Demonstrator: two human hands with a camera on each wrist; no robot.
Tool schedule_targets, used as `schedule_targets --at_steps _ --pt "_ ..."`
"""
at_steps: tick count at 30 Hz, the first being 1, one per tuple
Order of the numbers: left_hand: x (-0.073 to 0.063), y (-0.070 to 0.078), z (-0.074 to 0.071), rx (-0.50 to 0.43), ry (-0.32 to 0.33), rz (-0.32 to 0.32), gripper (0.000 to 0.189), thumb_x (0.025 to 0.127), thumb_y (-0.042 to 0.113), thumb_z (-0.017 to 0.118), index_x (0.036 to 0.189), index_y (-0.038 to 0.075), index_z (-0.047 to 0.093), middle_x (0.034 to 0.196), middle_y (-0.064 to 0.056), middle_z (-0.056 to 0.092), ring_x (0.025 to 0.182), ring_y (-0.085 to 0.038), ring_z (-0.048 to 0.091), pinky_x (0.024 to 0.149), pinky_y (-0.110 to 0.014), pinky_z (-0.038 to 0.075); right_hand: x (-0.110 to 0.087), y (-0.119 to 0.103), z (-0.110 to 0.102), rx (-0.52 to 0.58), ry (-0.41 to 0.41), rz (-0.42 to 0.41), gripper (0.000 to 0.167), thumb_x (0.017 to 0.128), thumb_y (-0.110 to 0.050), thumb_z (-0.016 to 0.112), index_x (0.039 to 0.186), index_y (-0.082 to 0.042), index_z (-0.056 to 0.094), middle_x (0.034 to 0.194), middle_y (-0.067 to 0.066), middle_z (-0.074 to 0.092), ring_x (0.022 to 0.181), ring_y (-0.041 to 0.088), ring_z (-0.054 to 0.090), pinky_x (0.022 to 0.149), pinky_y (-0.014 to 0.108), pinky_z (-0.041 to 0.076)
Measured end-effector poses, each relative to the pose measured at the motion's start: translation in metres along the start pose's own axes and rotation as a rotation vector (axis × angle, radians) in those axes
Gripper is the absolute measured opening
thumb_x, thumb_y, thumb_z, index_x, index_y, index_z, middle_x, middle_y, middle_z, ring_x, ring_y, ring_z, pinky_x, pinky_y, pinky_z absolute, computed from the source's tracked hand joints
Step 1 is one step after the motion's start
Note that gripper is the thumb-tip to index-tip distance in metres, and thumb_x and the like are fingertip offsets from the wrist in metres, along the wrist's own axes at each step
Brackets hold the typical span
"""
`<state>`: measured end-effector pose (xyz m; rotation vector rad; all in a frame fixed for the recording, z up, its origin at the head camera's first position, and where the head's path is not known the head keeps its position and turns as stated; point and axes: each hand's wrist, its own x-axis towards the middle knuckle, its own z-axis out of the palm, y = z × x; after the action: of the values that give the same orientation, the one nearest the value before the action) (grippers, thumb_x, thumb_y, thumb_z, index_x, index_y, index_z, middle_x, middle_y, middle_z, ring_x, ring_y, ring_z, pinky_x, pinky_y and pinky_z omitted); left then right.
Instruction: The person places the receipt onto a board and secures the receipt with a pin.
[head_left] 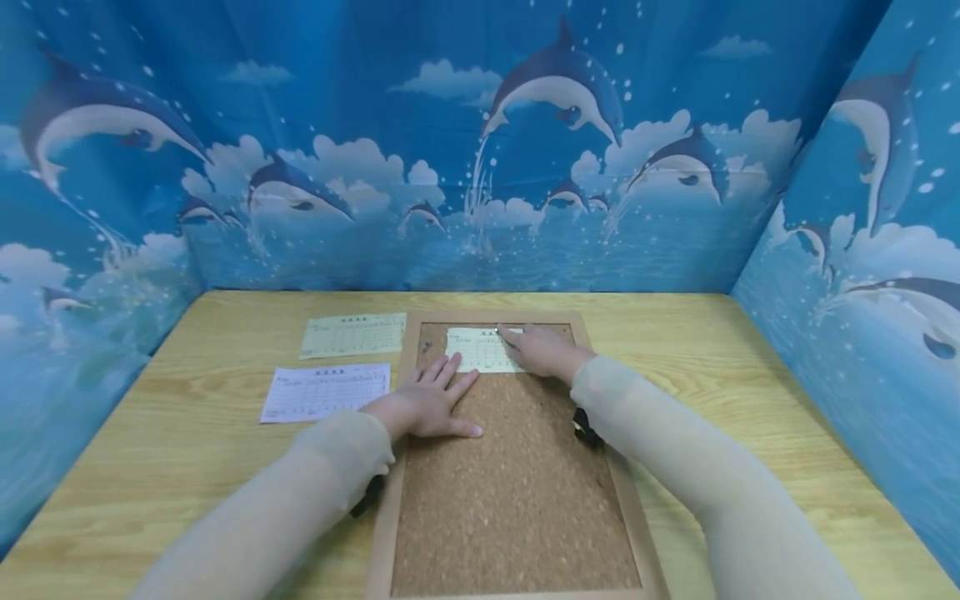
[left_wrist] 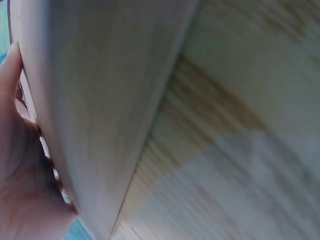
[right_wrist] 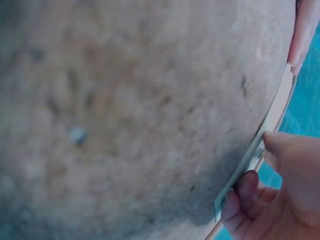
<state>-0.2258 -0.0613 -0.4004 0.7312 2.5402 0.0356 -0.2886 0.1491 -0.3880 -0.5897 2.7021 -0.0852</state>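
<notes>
A pale green printed slip (head_left: 480,357) lies at the top of a wood-framed corkboard (head_left: 517,500). My left hand (head_left: 431,406) rests flat on the board's left side, fingers spread, the fingertips at the slip's lower left. My right hand (head_left: 547,350) covers the slip's right part. One of its digits presses at the slip's top edge, beside a tiny pale pin-like spot (head_left: 497,331). In the right wrist view, the right thumb (right_wrist: 287,147) is straight against the paper (right_wrist: 240,172) and the other fingers bend loosely. What lies under that thumb is hidden.
Left of the board, another green slip (head_left: 352,335) and a white slip (head_left: 326,393) lie on the wooden table (head_left: 697,367). Small shiny pins (head_left: 427,344) sit at the board's upper left corner. Blue dolphin-print curtains (head_left: 360,108) enclose the back and sides.
</notes>
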Motion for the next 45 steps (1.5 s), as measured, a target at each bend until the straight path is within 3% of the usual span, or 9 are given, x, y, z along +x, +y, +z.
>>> schedule_targets --at_steps 28,45 --pt "-0.0020 0.0028 -0.0036 -0.011 -0.021 -0.010 0.095 0.079 0.078 0.033 0.151 0.026 0.001 0.154 -0.009 -0.017 0.140 -0.027 -0.013 0.111 -0.049 0.002 0.0047 0.0085 0.0034 0.010 -0.015 -0.031 0.057 0.102 -0.039 0.033 0.151 -0.018 0.014 0.144 0.028 0.030 0.127 0.039 0.038 0.103 0.049 0.031" --pt "-0.0011 0.0030 -0.0030 -0.010 -0.001 -0.009 0.094 0.080 0.077 0.035 0.151 0.025 0.002 0.154 -0.009 -0.014 0.140 -0.027 -0.011 0.111 -0.049 0.002 0.0044 0.0102 0.0028 0.015 -0.029 -0.019 0.061 0.098 -0.048 0.034 0.150 -0.023 0.012 0.147 0.025 0.027 0.130 0.037 0.035 0.103 0.049 0.030"
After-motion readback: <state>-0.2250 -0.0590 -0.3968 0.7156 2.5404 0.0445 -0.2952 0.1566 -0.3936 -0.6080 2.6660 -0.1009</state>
